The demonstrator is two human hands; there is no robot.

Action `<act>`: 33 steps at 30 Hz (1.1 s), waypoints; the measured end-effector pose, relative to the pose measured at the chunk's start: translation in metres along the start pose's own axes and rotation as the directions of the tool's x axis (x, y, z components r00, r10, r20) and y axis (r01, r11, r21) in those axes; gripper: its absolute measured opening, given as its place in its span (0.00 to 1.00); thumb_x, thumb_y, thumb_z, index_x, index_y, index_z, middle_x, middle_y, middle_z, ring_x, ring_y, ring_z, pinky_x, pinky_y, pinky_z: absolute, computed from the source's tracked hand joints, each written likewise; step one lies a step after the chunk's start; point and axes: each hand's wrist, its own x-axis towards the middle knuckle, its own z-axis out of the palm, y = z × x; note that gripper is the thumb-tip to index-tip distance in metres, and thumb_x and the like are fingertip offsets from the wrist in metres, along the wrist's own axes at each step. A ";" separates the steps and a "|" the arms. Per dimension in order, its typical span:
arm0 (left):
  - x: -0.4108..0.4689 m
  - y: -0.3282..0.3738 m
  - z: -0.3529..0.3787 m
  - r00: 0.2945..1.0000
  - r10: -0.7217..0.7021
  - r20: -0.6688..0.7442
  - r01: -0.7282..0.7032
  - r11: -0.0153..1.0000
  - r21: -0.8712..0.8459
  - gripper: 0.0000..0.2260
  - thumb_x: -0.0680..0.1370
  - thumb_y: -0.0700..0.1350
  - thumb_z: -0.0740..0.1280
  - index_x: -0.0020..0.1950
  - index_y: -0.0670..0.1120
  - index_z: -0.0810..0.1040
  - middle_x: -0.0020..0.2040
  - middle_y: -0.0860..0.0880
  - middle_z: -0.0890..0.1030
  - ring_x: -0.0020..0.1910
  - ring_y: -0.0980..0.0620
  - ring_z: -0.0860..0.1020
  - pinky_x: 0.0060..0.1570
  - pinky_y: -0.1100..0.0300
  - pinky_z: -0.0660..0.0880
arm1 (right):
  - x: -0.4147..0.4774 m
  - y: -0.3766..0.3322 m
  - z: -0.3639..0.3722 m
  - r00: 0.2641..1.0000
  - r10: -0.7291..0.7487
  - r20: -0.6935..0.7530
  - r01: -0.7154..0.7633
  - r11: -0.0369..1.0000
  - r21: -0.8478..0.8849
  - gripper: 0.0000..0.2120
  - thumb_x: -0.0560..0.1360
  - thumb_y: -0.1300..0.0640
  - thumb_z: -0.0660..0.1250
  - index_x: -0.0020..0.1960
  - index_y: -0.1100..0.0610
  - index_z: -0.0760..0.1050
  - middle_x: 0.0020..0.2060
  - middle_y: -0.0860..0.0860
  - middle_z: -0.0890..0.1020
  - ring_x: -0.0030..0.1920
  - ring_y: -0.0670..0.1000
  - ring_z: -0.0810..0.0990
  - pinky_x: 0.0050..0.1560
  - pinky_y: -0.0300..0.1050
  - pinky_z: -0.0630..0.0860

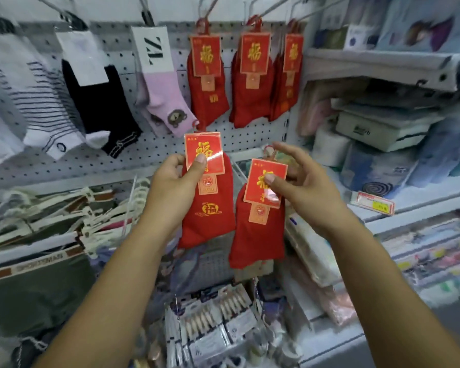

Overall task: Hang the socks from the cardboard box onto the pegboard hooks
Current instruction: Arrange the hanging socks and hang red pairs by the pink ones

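Note:
My left hand [175, 179] pinches the red card label of one red sock pair [210, 221], thumb on the front, holding it upright below the pegboard [149, 152]. My right hand [300, 181] pinches the label of a second red sock pair [258, 240], thumb across the card, its red hanger loop sticking up behind my fingers. Three bundles of matching red socks [207, 102] [251, 102] [286, 96] hang from hooks on the pegboard just above. The cardboard box is not in view.
White, striped, black [98, 104] and pink socks [165, 107] hang left of the red ones. Wire racks with hangers [96, 211] sit at lower left. Shelves of packaged goods [383, 134] fill the right side. Small packets [218, 320] lie in a bin below my arms.

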 end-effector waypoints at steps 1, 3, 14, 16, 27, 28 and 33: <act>0.008 0.005 0.004 1.000 0.010 0.005 -0.010 1.000 -0.001 0.10 0.80 0.54 0.69 0.54 0.48 0.78 0.44 0.49 0.87 0.43 0.49 0.87 0.50 0.45 0.83 | 0.008 -0.004 -0.002 1.000 -0.018 -0.017 0.018 1.000 -0.008 0.26 0.79 0.63 0.68 0.73 0.48 0.68 0.50 0.54 0.87 0.50 0.53 0.87 0.48 0.45 0.83; 0.024 0.013 0.009 0.999 0.033 0.005 -0.033 0.999 -0.012 0.11 0.81 0.53 0.69 0.56 0.47 0.79 0.46 0.48 0.87 0.44 0.48 0.87 0.51 0.44 0.83 | 0.024 -0.014 -0.006 0.998 -0.056 -0.039 0.055 0.998 -0.030 0.26 0.79 0.63 0.67 0.74 0.47 0.68 0.49 0.52 0.87 0.49 0.51 0.86 0.47 0.42 0.82; 0.070 0.038 0.043 0.986 0.122 -0.111 -0.120 0.992 0.022 0.12 0.81 0.54 0.69 0.55 0.47 0.77 0.44 0.49 0.87 0.42 0.49 0.87 0.48 0.43 0.83 | 0.160 -0.045 -0.025 0.927 -0.299 -0.226 0.268 0.950 -0.157 0.25 0.79 0.60 0.66 0.72 0.42 0.67 0.67 0.50 0.77 0.63 0.49 0.80 0.60 0.55 0.80; 0.074 0.043 0.051 0.982 0.142 -0.126 -0.140 0.990 0.018 0.09 0.81 0.54 0.68 0.53 0.49 0.77 0.45 0.49 0.87 0.43 0.49 0.87 0.49 0.43 0.83 | 0.186 -0.050 -0.027 0.919 -0.316 -0.234 0.280 0.944 -0.177 0.25 0.78 0.58 0.67 0.71 0.41 0.68 0.69 0.49 0.76 0.66 0.51 0.77 0.62 0.57 0.78; 0.077 0.054 0.073 0.957 0.155 -0.246 -0.157 0.988 0.015 0.11 0.81 0.54 0.67 0.56 0.49 0.76 0.47 0.49 0.86 0.40 0.54 0.86 0.40 0.54 0.83 | 0.254 -0.076 -0.024 0.914 -0.389 -0.113 0.364 0.912 -0.190 0.24 0.80 0.61 0.66 0.73 0.46 0.68 0.72 0.51 0.71 0.70 0.55 0.73 0.66 0.56 0.76; 0.076 0.054 0.073 0.956 0.155 -0.250 -0.155 0.988 0.021 0.11 0.82 0.55 0.66 0.57 0.48 0.76 0.47 0.49 0.86 0.41 0.53 0.86 0.41 0.54 0.83 | 0.255 -0.075 -0.024 0.916 -0.390 -0.093 0.366 0.908 -0.205 0.24 0.80 0.61 0.66 0.73 0.46 0.68 0.73 0.50 0.71 0.71 0.54 0.72 0.68 0.55 0.75; 0.075 0.050 0.068 0.955 0.144 -0.260 -0.141 0.990 0.032 0.12 0.83 0.55 0.63 0.56 0.47 0.76 0.47 0.47 0.86 0.41 0.52 0.86 0.46 0.50 0.82 | 0.253 -0.069 -0.026 0.924 -0.383 -0.010 0.371 0.901 -0.226 0.26 0.80 0.61 0.66 0.74 0.46 0.67 0.73 0.50 0.69 0.73 0.53 0.68 0.70 0.58 0.72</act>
